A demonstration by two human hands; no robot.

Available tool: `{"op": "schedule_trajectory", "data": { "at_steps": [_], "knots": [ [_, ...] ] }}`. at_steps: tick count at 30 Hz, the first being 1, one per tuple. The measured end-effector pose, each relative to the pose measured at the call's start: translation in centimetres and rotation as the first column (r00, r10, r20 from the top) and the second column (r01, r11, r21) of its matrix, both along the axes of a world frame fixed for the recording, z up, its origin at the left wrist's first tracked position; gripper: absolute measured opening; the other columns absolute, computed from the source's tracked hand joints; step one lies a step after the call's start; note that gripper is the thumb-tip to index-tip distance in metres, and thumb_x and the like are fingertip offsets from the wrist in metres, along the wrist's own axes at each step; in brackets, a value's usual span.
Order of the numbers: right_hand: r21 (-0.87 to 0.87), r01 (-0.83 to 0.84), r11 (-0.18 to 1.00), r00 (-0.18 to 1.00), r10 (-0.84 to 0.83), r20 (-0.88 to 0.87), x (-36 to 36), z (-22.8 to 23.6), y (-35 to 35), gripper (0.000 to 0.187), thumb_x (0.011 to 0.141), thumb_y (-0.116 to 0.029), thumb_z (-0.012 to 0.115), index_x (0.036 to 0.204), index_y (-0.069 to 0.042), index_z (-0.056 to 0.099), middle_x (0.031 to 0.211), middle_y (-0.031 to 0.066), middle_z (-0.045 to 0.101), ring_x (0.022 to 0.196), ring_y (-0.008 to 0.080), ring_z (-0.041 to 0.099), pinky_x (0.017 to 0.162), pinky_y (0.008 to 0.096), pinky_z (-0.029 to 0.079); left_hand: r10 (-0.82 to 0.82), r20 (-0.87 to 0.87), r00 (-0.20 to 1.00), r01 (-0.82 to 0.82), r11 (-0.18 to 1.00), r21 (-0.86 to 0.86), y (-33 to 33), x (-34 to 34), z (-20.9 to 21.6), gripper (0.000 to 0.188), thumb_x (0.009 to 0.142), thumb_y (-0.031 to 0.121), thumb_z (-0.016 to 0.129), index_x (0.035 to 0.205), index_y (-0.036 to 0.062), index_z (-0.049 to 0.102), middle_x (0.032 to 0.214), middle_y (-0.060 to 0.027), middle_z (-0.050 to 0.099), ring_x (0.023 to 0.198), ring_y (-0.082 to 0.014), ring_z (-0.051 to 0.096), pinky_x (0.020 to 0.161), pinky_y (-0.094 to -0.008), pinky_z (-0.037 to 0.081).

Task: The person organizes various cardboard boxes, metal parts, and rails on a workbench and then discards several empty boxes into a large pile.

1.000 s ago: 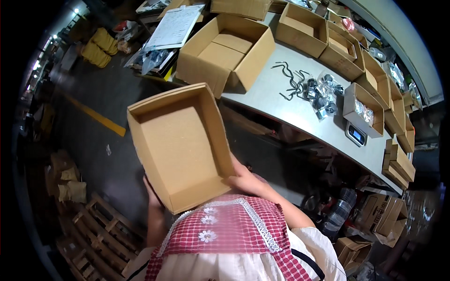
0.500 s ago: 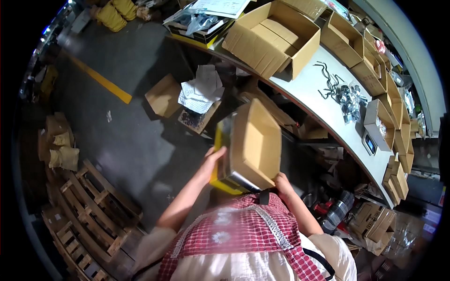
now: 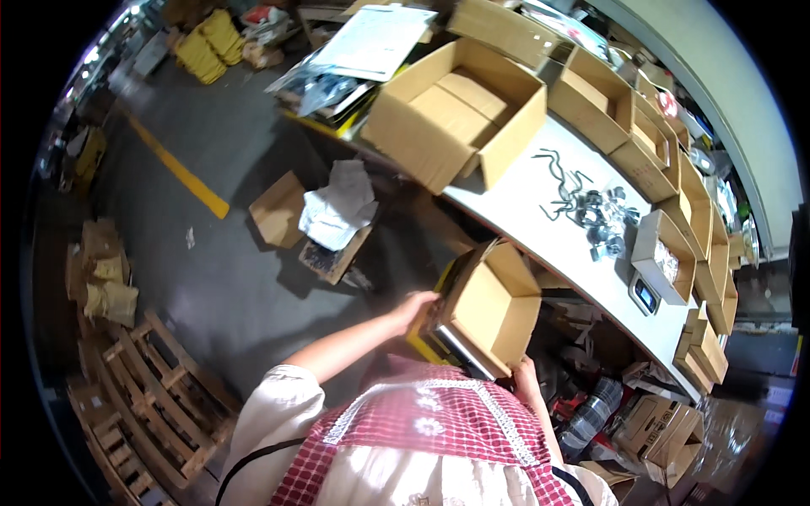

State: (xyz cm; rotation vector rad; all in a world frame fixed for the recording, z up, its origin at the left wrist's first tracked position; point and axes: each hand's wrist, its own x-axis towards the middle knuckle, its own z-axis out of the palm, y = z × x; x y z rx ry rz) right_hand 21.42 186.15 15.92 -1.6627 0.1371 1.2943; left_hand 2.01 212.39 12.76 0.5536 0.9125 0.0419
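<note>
Cardboard box [image 3: 488, 314] tight between left hand [image 3: 414, 310] and right hand [image 3: 526, 378], shiny packets [image 3: 666, 262] in a tabletop carton [image 3: 657, 282].

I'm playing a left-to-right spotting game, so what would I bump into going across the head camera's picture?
Wooden pallet → crumpled white papers → left hand → open box it holds → plastic-bagged parts → little digital scale → narrow brown cardboard boxes at the table's end.

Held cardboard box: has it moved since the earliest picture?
Yes: the held cardboard box has moved right, farther from the yellow floor line.
</note>
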Motion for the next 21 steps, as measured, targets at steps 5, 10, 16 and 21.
{"op": "schedule_trajectory", "data": {
  "at_steps": [5, 10, 16, 21],
  "knots": [
    [-0.042, -0.061, 0.997, 0.917, 0.039, -0.397, 4.5, -2.9, 0.3, 0.045, 0.077, -0.001, 0.061, 0.121, 0.002, 0.059, 0.109, 0.0141, 0.068, 0.097, 0.0264, 0.068, 0.081, 0.0372, 0.057, -0.3, -0.252, 0.92, 0.331, 0.939, 0.094, 1.5, 1.1, -6.1, 0.038, 0.089, 0.036, 0.048, 0.095, 0.003, 0.065, 0.075, -0.0105, 0.068, 0.065, -0.0204, 0.067, 0.062, -0.033, 0.055],
    [-0.071, -0.164, 0.984, 0.957, 0.141, -0.254, 3.3, -6.0, -1.9, 0.051, 0.079, -0.002, 0.058, 0.129, 0.001, 0.054, 0.108, 0.0082, 0.065, 0.09, 0.0188, 0.065, 0.074, 0.0293, 0.054, -0.686, -0.423, 0.592, 0.805, 0.53, 0.267, 5.8, 3.6, -10.6, 0.026, 0.078, 0.011, 0.054, 0.099, -0.0007, 0.065, 0.085, -0.0169, 0.072, 0.074, -0.0291, 0.07, 0.069, -0.0383, 0.058],
    [-0.183, 0.06, 0.981, 0.985, -0.088, -0.149, -2.0, -0.7, -0.6, 0.047, 0.089, -0.017, 0.061, 0.131, 0.003, 0.053, 0.111, 0.0106, 0.065, 0.093, 0.0186, 0.064, 0.079, 0.0315, 0.053, -0.374, -0.832, 0.41, 0.691, -0.468, 0.551, 12.3, 14.3, -11.9, 0.042, 0.075, 0.012, 0.061, 0.117, 0.0047, 0.063, 0.125, -0.0216, 0.059, 0.126, -0.0402, 0.049, 0.107, -0.0517, 0.037],
    [-0.242, 0.176, 0.954, 0.984, -0.181, 0.0, -5.2, 1.1, 0.3, 0.041, 0.072, 0.001, 0.063, 0.113, 0.002, 0.062, 0.098, 0.0092, 0.066, 0.088, 0.024, 0.066, 0.075, 0.0341, 0.055, -0.199, -0.863, 0.464, 0.625, -0.617, 0.478, 11.7, 12.9, -17.6, 0.071, 0.078, 0.024, 0.066, 0.143, 0.0077, 0.044, 0.147, -0.0154, 0.043, 0.138, -0.0351, 0.035, 0.116, -0.0543, 0.022]
  ]
}}
